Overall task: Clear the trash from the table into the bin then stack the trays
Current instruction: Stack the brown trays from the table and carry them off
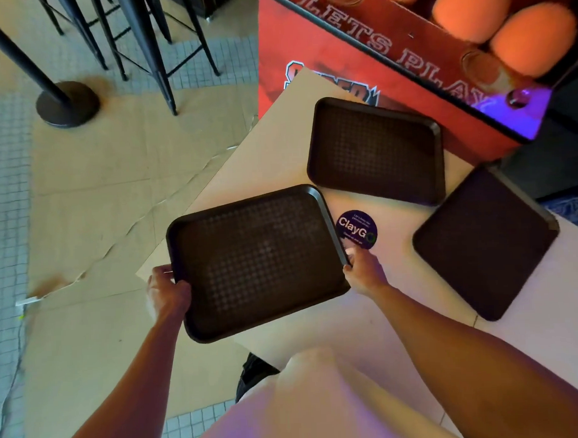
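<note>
Three dark brown plastic trays are in view, all empty. The nearest tray (256, 259) hangs over the table's left corner, gripped on both short sides. My left hand (167, 290) clasps its left rim and my right hand (363, 270) holds its right rim. A second tray (375, 150) lies flat on the pale table (278, 147) farther back. The third tray (485, 241) lies at the right, turned at an angle. No trash or bin shows.
A round purple "ClayGo" sticker (357, 229) sits on the table between the trays. A red arcade cabinet (390, 61) stands against the table's far side. Black stool legs (150, 50) and a post base (67, 103) stand on the floor at the left.
</note>
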A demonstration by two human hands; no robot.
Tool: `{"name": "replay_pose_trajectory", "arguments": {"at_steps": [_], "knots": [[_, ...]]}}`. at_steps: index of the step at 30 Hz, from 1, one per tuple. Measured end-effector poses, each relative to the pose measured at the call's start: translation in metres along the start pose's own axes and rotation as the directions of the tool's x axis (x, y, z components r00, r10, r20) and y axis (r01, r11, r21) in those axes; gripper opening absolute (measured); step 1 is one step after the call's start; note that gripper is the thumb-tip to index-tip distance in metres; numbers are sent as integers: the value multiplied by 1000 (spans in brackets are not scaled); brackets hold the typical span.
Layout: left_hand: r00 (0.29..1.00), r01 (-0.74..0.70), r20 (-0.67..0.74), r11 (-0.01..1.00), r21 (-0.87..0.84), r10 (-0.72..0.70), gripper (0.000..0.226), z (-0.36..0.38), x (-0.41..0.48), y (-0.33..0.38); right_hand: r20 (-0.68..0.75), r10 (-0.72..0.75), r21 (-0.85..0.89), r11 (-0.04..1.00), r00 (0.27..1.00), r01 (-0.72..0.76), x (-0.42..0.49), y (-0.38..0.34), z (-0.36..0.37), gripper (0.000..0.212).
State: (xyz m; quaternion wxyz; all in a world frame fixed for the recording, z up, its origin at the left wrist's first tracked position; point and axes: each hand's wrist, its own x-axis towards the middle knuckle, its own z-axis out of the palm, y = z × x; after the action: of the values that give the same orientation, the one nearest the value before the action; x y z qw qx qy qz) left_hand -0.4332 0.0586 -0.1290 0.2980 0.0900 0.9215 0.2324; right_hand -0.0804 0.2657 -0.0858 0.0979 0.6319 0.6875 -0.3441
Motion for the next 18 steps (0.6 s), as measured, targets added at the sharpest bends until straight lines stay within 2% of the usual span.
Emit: {"name": "replay_pose_trajectory", "arguments": {"at_steps": [4,11,18], "knots": [[998,-44,41,998,49,42,45,8,-15,3,-14,62,-5,998,998,-62,-24,32,2,36],[985,-152,89,987,59,147,42,34,-57,15,-38,189,101,978,981,-184,-75,96,1,34],[941,-312,174,945,102,292,37,68,-109,35,-63,315,209,932,947,-297,-141,175,12,30]]}}
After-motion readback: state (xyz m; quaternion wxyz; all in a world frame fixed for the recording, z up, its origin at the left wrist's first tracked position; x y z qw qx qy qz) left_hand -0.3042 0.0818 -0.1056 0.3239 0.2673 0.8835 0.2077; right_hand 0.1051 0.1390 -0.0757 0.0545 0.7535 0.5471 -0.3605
